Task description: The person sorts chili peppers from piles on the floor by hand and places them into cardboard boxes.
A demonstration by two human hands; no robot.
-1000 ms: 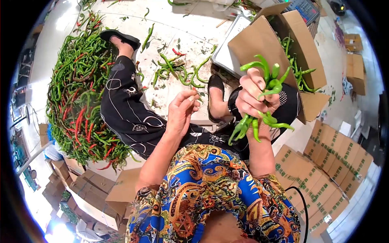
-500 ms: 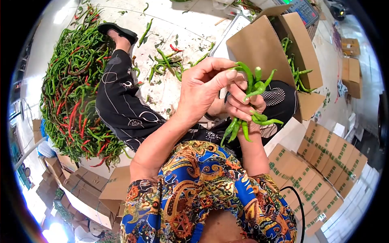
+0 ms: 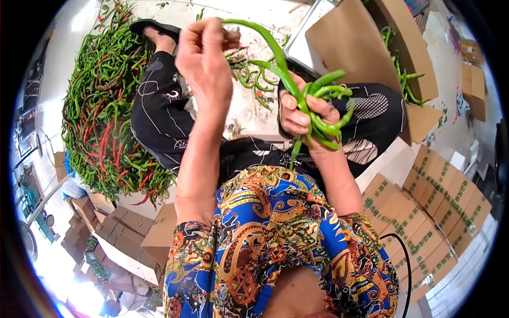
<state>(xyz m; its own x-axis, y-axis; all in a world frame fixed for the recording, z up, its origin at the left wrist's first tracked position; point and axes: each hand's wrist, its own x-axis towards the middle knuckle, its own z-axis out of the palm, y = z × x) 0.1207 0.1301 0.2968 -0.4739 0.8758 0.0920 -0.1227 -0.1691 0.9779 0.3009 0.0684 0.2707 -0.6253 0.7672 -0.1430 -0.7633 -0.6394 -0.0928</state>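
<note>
My right hand (image 3: 309, 114) is closed round a bunch of green peppers (image 3: 324, 121) above my right knee. One long green pepper (image 3: 273, 47) rises from that bunch and slants up to the left. Its far end meets the fingers of my left hand (image 3: 208, 58), which are curled together and blurred by motion. Several loose green peppers (image 3: 248, 77) lie on the floor between my feet.
A large pile of green and red peppers (image 3: 98, 116) lies at the left. An open cardboard box (image 3: 355, 45) with peppers inside stands at the right, beside a pale tray (image 3: 299, 42). Flat printed cartons (image 3: 408, 212) are at the lower right.
My left hand has moved up and to the left, away from my right hand. The bunch in my right hand has turned, and a long pepper now stretches towards my left fingers.
</note>
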